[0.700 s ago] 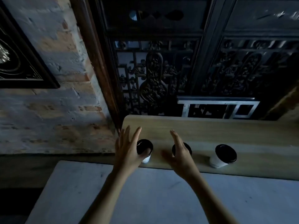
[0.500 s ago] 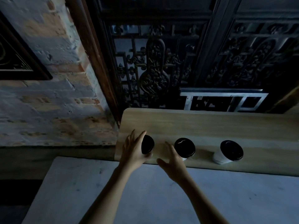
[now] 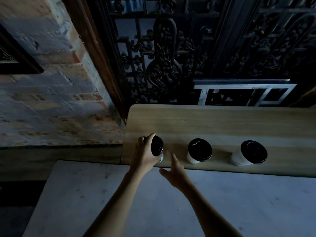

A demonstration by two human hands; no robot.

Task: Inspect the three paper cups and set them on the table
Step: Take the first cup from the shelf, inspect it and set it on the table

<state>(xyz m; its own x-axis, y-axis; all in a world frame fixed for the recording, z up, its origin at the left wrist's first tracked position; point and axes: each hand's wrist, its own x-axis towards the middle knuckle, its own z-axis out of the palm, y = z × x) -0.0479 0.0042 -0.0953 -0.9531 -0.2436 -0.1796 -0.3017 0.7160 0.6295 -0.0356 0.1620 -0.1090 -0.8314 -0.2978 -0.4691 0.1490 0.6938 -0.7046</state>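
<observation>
The left hand is wrapping around the leftmost paper cup, fingers curling over the far side of its black lid and thumb pressing the near side, so the cup is sitting gripped and tilted toward the right. Whether its base is touching the wooden shelf cannot be told. Just to the right of that hand, the right hand is hovering with fingers loosely spread and holding nothing, one fingertip pointing up toward the gripped cup without clearly touching it. Further right of the right hand, the middle cup is standing on the shelf, and the right cup is standing well beyond it. Both forearms are reaching over the pale table below the hands. Beyond the shelf, a dark carved screen is rising, with a brick wall off to the left of the left hand.
</observation>
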